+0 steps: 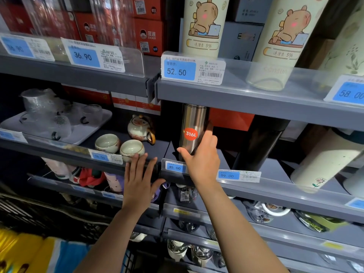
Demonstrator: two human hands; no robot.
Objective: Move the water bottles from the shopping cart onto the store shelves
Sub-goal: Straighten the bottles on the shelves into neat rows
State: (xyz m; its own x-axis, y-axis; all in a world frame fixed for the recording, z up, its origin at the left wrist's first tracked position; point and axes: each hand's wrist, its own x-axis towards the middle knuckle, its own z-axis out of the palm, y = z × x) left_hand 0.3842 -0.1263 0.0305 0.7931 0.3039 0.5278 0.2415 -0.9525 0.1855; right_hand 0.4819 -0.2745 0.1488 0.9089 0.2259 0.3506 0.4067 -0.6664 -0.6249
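Observation:
A steel bottle (192, 125) with a round orange "316L" sticker stands upright on the middle shelf (285, 192), above the 45.00 price tag. My right hand (202, 158) grips its lower part, thumb on the left and fingers round the right side. My left hand (140, 180) lies flat with straight fingers against the shelf's front edge, just left of the bottle, holding nothing. A black bottle (258, 142) stands to the right of the steel one. Part of the dark shopping cart (29, 215) shows at the lower left.
Two capybara-print cups (204, 26) stand on the upper shelf. A teapot and two tea bowls (120, 144) sit left of my left hand. A cream floral bottle (323, 162) leans at the right. Lower shelves hold glass bottles (187, 194).

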